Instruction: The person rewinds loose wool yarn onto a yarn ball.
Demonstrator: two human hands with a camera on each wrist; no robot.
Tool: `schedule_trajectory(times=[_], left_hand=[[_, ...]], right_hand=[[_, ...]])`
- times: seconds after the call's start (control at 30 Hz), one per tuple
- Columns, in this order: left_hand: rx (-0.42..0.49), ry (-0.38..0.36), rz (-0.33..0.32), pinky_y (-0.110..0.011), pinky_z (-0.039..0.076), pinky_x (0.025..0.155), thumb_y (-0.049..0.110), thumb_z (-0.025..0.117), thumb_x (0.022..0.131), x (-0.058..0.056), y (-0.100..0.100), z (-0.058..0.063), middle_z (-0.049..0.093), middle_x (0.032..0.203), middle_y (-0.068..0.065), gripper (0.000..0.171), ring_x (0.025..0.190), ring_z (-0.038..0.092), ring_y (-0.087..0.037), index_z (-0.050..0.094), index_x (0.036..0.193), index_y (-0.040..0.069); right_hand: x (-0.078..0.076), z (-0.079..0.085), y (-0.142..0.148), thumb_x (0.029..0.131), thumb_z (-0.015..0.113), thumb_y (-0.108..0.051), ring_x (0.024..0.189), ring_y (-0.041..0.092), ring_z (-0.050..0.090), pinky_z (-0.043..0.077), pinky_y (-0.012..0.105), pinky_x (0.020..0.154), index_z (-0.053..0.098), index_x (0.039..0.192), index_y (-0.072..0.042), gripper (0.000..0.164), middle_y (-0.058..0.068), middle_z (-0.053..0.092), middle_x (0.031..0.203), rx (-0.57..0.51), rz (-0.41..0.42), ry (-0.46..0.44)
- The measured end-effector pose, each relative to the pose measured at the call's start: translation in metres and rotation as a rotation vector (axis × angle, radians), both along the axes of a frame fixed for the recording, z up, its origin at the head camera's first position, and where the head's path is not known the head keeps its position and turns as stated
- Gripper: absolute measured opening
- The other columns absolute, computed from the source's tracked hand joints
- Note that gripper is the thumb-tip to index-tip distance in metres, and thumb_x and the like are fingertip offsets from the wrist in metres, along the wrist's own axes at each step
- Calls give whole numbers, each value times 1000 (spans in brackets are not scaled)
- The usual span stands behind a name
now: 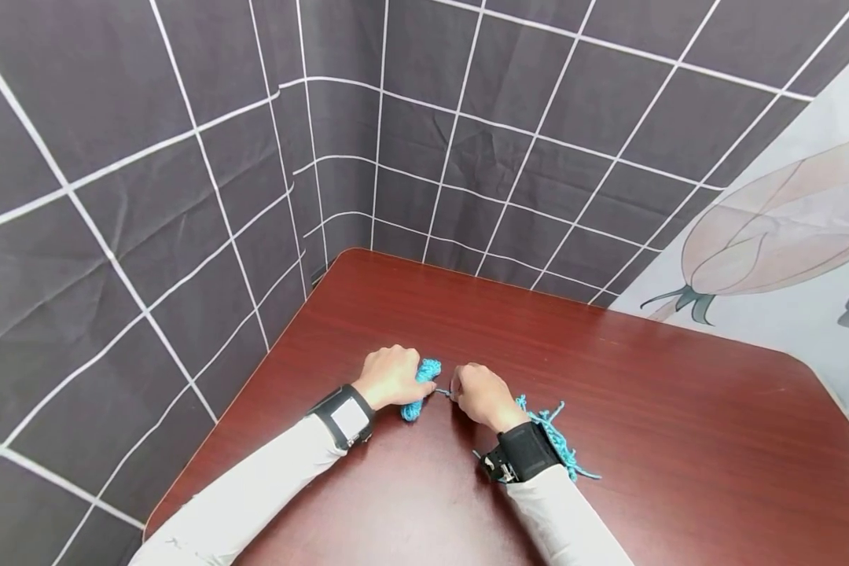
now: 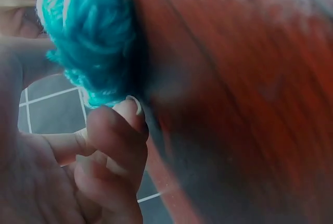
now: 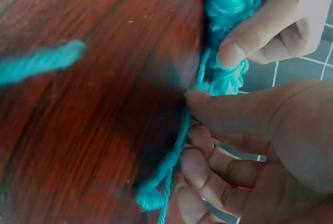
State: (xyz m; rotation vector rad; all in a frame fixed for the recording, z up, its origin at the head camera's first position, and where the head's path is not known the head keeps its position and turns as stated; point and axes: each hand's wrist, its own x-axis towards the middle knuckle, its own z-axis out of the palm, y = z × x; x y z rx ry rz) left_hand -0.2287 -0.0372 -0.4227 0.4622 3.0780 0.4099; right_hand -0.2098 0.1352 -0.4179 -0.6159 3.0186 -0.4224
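My left hand (image 1: 392, 377) grips a thick skein of bright blue yarn (image 1: 428, 369) low over the table; the thumb lies across it in the right wrist view. In the left wrist view the skein (image 2: 93, 31) shows large, with curled fingers below it. Just to the right, my right hand (image 1: 483, 395) pinches a yarn strand (image 3: 179, 135) between thumb and fingers. A short piece of that strand (image 1: 442, 391) spans the gap between both hands. Partly hidden behind the right wrist lies a knotted length of blue yarn (image 1: 555, 432) with loose ends.
The reddish-brown wooden table (image 1: 679, 409) has rounded corners. Dark grey gridded cloth (image 1: 523, 157) hangs along its left and far sides, and a pale flower-printed sheet (image 1: 785, 236) at the right. A loose yarn end (image 3: 41, 62) crosses the right wrist view's left edge.
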Motion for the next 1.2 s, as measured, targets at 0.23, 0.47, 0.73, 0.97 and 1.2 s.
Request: schedule_trajectory(times=[0.23,0.47,0.73,0.97,1.2], left_hand=[[36,23,-18,-33,41,40,48,62,69,-5,-2,-1,54,54,3,34,50,49,-15,51,56,19],[380,173,-57,-28,41,46,40,68,75,-17,-8,22,56,61,3,27,54,50,-12,58,77,16],[656,304,-122,-32,48,64,31,61,86,-25,-4,44,64,84,2,21,73,52,-12,65,99,15],[680,262,-205,-36,49,72,25,55,90,-21,4,50,63,94,-1,24,80,53,-13,65,108,13],[692,125,-468,-31,50,70,31,61,87,-11,14,51,62,89,7,20,78,53,-8,62,103,20]], right_hand=[[1,-2,4,78,57,1,69,18,53,47,34,62,57,69,-11,16,2,54,71,-42,-9,7],[6,21,8,90,49,0,55,11,50,44,28,51,52,82,-6,10,3,58,64,-368,-29,-34],[25,66,8,93,46,-7,58,16,50,41,29,54,55,89,-10,9,5,56,65,-529,5,-107],[36,94,10,93,52,-14,60,14,47,43,31,57,65,85,-13,15,4,56,68,-550,51,-34],[42,115,30,92,56,-23,68,15,52,46,32,63,65,91,-8,18,8,61,77,-748,-28,80]])
